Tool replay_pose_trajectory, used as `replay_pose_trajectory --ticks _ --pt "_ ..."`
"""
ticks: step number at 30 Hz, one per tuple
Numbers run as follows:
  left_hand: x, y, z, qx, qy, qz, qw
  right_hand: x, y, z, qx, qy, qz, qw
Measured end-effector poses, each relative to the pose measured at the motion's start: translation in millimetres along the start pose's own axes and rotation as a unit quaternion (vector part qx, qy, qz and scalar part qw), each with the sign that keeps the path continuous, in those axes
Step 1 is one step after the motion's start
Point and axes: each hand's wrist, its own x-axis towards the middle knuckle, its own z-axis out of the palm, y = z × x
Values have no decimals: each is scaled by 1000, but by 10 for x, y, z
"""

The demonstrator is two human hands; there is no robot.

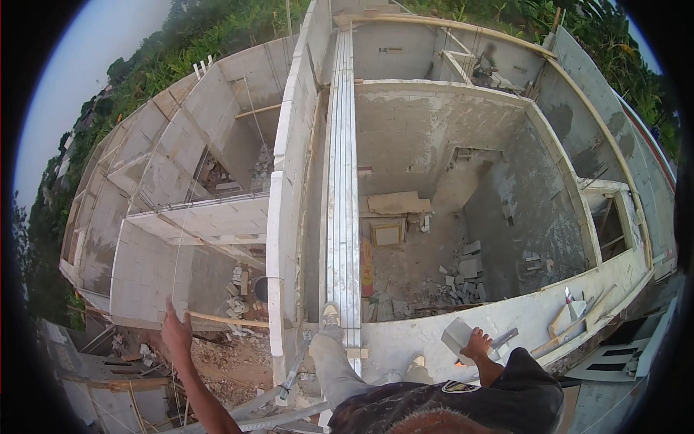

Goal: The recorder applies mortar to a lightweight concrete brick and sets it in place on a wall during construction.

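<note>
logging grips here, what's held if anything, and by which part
A grey block, held at its right side by the right hand; whether the left hand holds anything cannot be told.

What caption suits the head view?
Right hand gripping a block among roofless walls, left hand outstretched.

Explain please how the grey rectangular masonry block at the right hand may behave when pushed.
The grey rectangular masonry block is likely stiff: its faces look flat. Those faces also make it unlikely to roll. It may chip, since similar broken grey pieces lie below.
</note>
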Motion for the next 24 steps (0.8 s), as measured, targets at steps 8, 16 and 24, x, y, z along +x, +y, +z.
replay_pose_trajectory --ticks 8,16,24 --pt "-108 116 -303 27 74 3 997 5 -704 -220 42 8 -62 997" --pt "-279 196 -538 -52 268 96 957 -9 -1491 -237 43 7 -171 984" --pt "578 -543 25 -509 -170 9 844 46 -2108 -621 -7 21 -190 982"
